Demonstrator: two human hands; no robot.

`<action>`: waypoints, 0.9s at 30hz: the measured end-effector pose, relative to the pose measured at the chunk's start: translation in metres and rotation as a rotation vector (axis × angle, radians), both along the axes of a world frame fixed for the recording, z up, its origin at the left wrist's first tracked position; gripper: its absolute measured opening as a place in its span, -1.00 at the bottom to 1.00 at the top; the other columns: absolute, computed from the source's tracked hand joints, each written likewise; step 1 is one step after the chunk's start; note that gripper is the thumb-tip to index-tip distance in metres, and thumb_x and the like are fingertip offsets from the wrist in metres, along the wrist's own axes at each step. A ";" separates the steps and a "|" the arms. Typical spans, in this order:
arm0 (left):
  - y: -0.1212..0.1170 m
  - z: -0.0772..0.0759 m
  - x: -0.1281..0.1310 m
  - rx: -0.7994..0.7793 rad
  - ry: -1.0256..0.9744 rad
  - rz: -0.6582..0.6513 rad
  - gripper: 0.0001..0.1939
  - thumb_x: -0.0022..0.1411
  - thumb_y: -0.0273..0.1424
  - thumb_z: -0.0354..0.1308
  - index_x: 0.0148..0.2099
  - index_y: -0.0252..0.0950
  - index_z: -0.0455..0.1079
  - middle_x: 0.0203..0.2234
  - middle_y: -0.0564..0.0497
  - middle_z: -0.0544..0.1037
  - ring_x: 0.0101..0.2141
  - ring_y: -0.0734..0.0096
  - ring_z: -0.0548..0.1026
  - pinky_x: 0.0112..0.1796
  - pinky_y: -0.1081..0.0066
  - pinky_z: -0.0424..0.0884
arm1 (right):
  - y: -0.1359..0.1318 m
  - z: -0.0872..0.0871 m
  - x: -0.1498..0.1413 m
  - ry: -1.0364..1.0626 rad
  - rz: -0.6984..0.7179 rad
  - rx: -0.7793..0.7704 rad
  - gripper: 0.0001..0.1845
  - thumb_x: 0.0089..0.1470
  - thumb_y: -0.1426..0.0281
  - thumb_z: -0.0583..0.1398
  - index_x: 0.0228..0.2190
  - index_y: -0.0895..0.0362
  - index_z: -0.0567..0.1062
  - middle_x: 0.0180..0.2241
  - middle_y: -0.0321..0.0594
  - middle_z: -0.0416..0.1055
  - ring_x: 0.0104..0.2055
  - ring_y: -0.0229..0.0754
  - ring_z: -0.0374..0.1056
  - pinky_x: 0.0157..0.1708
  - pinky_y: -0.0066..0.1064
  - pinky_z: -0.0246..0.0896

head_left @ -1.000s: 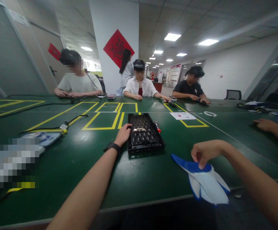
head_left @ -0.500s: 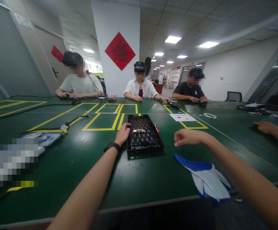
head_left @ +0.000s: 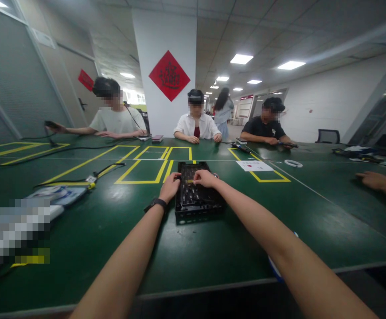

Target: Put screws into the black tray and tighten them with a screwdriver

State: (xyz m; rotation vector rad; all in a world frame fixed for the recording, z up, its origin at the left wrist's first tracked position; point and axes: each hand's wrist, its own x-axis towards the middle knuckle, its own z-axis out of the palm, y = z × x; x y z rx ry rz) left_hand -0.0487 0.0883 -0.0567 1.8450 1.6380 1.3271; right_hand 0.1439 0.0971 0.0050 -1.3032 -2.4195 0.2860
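Observation:
A black rectangular case (head_left: 197, 208) lies on the green table in front of me, with rows of small shiny pieces inside. My left hand (head_left: 170, 188) grips the left wall of the case, fingers curled at its rim. Over the inside of the case, my right hand (head_left: 206, 178) has its thumb and fingers pinched together. What they pinch, if anything, is too small to make out. A small yellowish strip (head_left: 189, 181) shows in the case beside the right fingertips. The right hand and forearm cover the case's right side.
A blue-and-white glove (head_left: 275, 269) is mostly hidden under my right forearm. Cables (head_left: 109, 167) and a blurred pale object (head_left: 16, 230) lie at left. A white paper sheet (head_left: 254, 166) and white ring (head_left: 293, 163) lie at right. Several people sit around the table; another person's hand (head_left: 372, 179) rests at right.
My right hand has moved left from beside the case to over its inside, its fingers now pinched. My left hand stays on the case. The person at far left has stretched out an arm.

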 end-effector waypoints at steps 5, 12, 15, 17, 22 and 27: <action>0.005 0.002 0.001 -0.021 -0.030 0.016 -0.63 -0.01 -0.48 -0.05 -0.11 -0.22 0.35 -0.19 -0.03 0.46 -0.16 0.31 0.41 -0.11 0.30 0.31 | -0.029 0.008 0.011 0.149 0.043 -0.031 -0.74 -0.01 0.29 0.16 -0.33 0.23 0.46 -0.42 -0.20 0.45 -0.43 -0.34 0.31 -0.42 -0.52 0.17; -0.006 0.006 0.000 -0.031 -0.151 -0.088 -0.50 -0.05 -0.53 -0.02 0.02 -0.28 0.24 -0.14 -0.08 0.45 -0.12 0.32 0.41 -0.07 0.29 0.31 | -0.089 0.011 0.013 0.387 0.439 -0.410 -0.59 -0.14 0.22 0.24 -0.28 0.26 0.47 -0.46 -0.21 0.44 -0.48 -0.33 0.31 -0.44 -0.49 0.22; -0.010 0.004 0.000 -0.014 -0.126 -0.101 -0.47 -0.06 -0.54 -0.02 0.03 -0.25 0.23 -0.06 -0.05 0.40 -0.02 0.28 0.35 0.00 0.26 0.25 | -0.096 0.008 0.016 0.370 0.442 -0.385 -0.62 -0.17 0.22 0.26 -0.33 0.25 0.50 -0.48 -0.22 0.44 -0.48 -0.34 0.30 -0.45 -0.52 0.21; -0.011 0.003 0.002 -0.003 -0.100 -0.085 -0.48 -0.05 -0.55 -0.05 0.02 -0.23 0.24 -0.05 -0.03 0.40 0.01 0.28 0.32 0.02 0.25 0.22 | -0.096 0.006 0.017 0.352 0.422 -0.361 -0.65 -0.18 0.22 0.27 -0.39 0.26 0.51 -0.51 -0.22 0.43 -0.49 -0.34 0.29 -0.46 -0.52 0.20; -0.013 0.004 0.005 0.009 -0.072 -0.066 -0.51 -0.04 -0.56 -0.09 -0.01 -0.24 0.25 -0.09 -0.03 0.42 -0.01 0.28 0.34 -0.01 0.26 0.26 | -0.093 0.002 0.019 0.301 0.389 -0.282 -0.68 -0.19 0.23 0.27 -0.45 0.26 0.52 -0.51 -0.22 0.44 -0.49 -0.34 0.29 -0.47 -0.53 0.18; -0.013 0.005 0.005 0.009 -0.050 -0.057 -0.53 -0.04 -0.55 -0.08 -0.01 -0.29 0.23 -0.09 -0.09 0.42 -0.03 0.28 0.35 -0.02 0.28 0.26 | -0.092 0.001 0.019 0.269 0.403 -0.282 -0.69 -0.14 0.24 0.24 -0.42 0.26 0.53 -0.54 -0.24 0.42 -0.51 -0.35 0.28 -0.49 -0.55 0.16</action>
